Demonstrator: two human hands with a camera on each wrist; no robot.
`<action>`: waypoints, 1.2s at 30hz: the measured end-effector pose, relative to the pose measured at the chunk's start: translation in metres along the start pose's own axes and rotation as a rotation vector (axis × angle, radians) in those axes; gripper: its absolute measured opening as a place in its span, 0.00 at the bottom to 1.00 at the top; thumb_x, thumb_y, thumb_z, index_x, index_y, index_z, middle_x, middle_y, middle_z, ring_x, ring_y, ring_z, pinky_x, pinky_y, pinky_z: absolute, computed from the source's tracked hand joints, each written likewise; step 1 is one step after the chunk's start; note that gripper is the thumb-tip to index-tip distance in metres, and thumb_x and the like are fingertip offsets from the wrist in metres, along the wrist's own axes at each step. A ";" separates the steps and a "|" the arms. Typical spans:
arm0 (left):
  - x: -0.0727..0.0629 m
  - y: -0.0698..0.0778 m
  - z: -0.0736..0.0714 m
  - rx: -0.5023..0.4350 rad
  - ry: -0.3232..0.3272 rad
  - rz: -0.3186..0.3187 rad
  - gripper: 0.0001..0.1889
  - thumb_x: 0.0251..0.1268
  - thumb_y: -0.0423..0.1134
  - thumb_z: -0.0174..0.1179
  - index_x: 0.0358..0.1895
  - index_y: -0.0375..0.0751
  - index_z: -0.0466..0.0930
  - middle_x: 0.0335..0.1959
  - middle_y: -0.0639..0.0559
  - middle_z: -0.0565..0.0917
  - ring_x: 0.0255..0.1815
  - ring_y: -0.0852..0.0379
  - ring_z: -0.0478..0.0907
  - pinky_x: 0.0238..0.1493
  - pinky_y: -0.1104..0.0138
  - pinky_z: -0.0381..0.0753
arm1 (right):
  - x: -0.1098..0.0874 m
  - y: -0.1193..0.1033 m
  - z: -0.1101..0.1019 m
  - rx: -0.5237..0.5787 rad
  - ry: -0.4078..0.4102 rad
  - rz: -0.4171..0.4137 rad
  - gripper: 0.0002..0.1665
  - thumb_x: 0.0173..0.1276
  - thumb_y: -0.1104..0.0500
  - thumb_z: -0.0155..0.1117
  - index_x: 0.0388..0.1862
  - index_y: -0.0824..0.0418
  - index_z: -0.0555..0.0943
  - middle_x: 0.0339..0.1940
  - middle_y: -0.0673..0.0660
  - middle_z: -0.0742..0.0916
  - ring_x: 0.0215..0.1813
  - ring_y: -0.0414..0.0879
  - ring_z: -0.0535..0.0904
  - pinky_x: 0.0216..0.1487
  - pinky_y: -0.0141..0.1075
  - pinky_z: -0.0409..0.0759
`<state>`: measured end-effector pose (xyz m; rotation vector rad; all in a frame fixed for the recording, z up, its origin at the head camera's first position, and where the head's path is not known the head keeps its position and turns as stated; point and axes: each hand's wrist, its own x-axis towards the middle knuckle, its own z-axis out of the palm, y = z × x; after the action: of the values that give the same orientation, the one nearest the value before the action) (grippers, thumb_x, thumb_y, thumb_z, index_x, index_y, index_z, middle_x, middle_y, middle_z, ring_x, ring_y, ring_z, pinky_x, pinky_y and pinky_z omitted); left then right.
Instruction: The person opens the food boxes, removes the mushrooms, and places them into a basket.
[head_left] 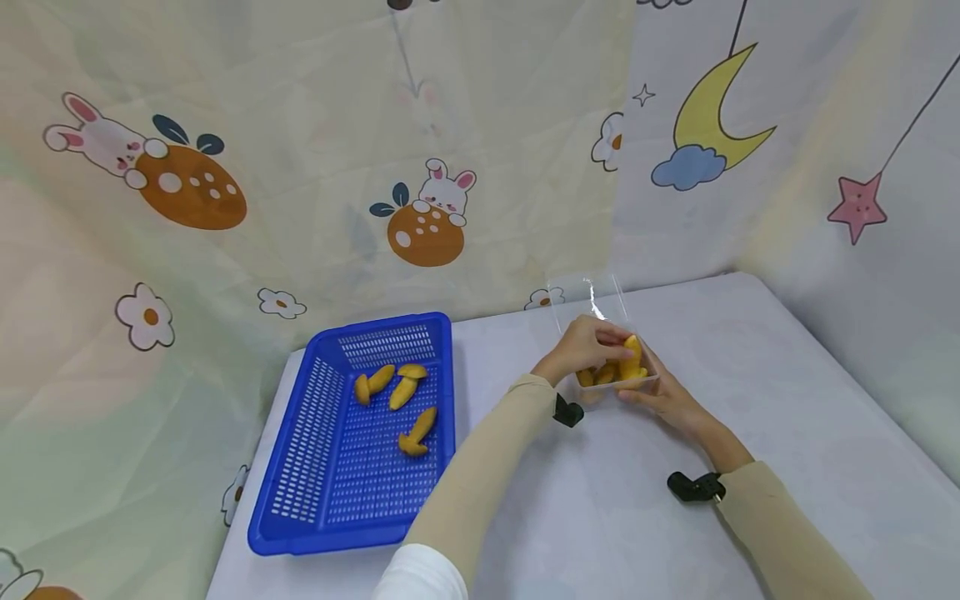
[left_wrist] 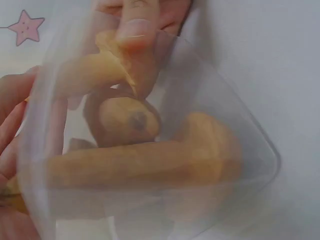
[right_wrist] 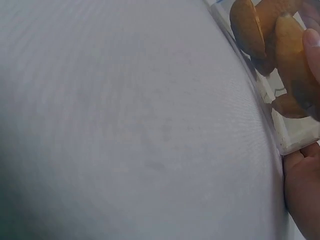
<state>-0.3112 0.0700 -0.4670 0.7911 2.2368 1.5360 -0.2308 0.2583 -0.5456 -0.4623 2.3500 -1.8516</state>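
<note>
A clear plastic box [head_left: 611, 385] with yellow-brown toy-like mushrooms [head_left: 587, 377] stands on the table, its transparent lid [head_left: 592, 292] raised at the back. My left hand [head_left: 583, 346] reaches over the box from the left and pinches a mushroom [head_left: 632, 357] that stands up at its right end. Around the right end and front corner of the box, my right hand [head_left: 670, 407] grips the wall. Seen through the plastic in the left wrist view, a long mushroom [left_wrist: 125, 167] lies across the box. Several mushrooms [right_wrist: 247, 25] show at the right wrist view's edge.
Left of the box, a blue plastic basket [head_left: 352, 504] holds three loose mushrooms [head_left: 407, 387] on its slatted floor. A white cloth covers the table [head_left: 600, 508]. Behind hangs a printed curtain [head_left: 330, 225], close to the table's back edge.
</note>
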 end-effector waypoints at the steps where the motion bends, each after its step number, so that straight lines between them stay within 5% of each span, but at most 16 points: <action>1: 0.000 0.000 -0.001 -0.016 0.006 0.000 0.15 0.57 0.35 0.74 0.48 0.37 0.88 0.39 0.52 0.90 0.37 0.70 0.84 0.43 0.76 0.81 | 0.000 0.000 0.001 -0.002 0.002 0.006 0.60 0.70 0.64 0.66 0.82 0.37 0.37 0.83 0.59 0.43 0.80 0.64 0.36 0.71 0.70 0.34; 7: -0.002 0.007 -0.010 -0.130 0.024 -0.014 0.16 0.58 0.35 0.74 0.50 0.36 0.87 0.40 0.53 0.89 0.39 0.66 0.85 0.45 0.74 0.82 | -0.001 -0.003 0.001 -0.007 0.004 0.054 0.60 0.70 0.61 0.68 0.83 0.41 0.35 0.83 0.59 0.41 0.80 0.64 0.31 0.69 0.71 0.29; 15: -0.008 0.030 -0.024 -0.176 0.028 -0.053 0.18 0.59 0.39 0.73 0.53 0.42 0.87 0.40 0.59 0.89 0.42 0.66 0.85 0.47 0.74 0.81 | 0.001 -0.002 -0.001 -0.004 0.002 0.069 0.57 0.70 0.60 0.67 0.83 0.52 0.38 0.82 0.64 0.47 0.79 0.65 0.37 0.69 0.73 0.35; 20: -0.018 0.044 -0.041 -0.215 0.052 -0.020 0.19 0.59 0.37 0.73 0.54 0.39 0.86 0.41 0.55 0.89 0.42 0.63 0.86 0.48 0.72 0.82 | 0.004 -0.003 -0.001 -0.005 -0.001 0.037 0.55 0.70 0.62 0.68 0.83 0.46 0.43 0.80 0.66 0.53 0.78 0.65 0.43 0.69 0.73 0.38; 25: -0.033 0.055 -0.061 -0.247 0.074 0.010 0.18 0.59 0.35 0.72 0.53 0.37 0.86 0.43 0.52 0.89 0.44 0.60 0.86 0.48 0.69 0.83 | 0.005 -0.003 -0.001 -0.014 0.000 0.047 0.60 0.70 0.61 0.68 0.83 0.38 0.37 0.83 0.59 0.44 0.80 0.66 0.38 0.70 0.72 0.37; 30: -0.052 0.064 -0.083 -0.249 0.094 0.024 0.17 0.61 0.33 0.70 0.54 0.36 0.85 0.45 0.49 0.89 0.46 0.57 0.86 0.50 0.66 0.84 | 0.003 -0.003 -0.001 0.002 -0.011 0.075 0.63 0.69 0.60 0.69 0.83 0.44 0.32 0.83 0.56 0.38 0.80 0.64 0.33 0.74 0.62 0.39; 36: -0.077 0.071 -0.110 -0.216 0.122 0.018 0.17 0.63 0.33 0.69 0.55 0.34 0.84 0.48 0.47 0.88 0.48 0.55 0.85 0.51 0.65 0.83 | 0.001 -0.001 -0.001 -0.009 -0.014 0.063 0.62 0.70 0.60 0.68 0.83 0.43 0.33 0.83 0.54 0.39 0.80 0.62 0.34 0.73 0.27 0.49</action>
<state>-0.2909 -0.0399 -0.3642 0.6725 2.1022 1.8423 -0.2316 0.2583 -0.5445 -0.3960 2.3362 -1.8057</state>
